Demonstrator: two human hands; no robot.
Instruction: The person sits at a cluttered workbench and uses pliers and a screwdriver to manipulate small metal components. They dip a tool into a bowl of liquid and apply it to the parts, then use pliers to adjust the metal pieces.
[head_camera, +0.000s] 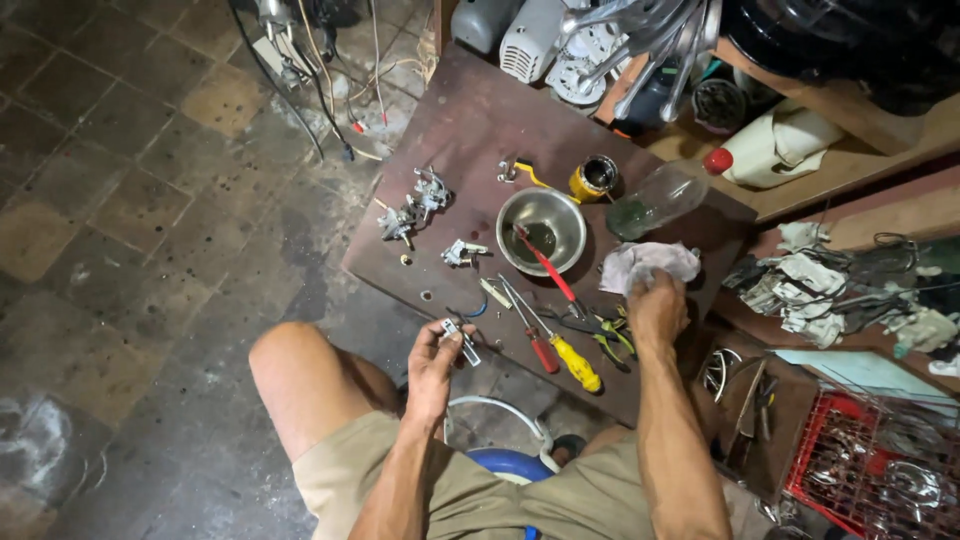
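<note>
The fingers of the left hand pinch a small metal part just off the counter edge, at about seven o'clock from the steel bowl. The right hand has its fingers closed on a crumpled rag, at four o'clock from the bowl. It looks like a cleaning step; next, rag and part must meet. Screwdrivers lie between the hands.

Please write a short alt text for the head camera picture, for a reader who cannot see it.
A seated person's left hand holds a small metal part while the right hand grips a crumpled rag on a brown workboard with screwdrivers and a steel bowl.
</note>
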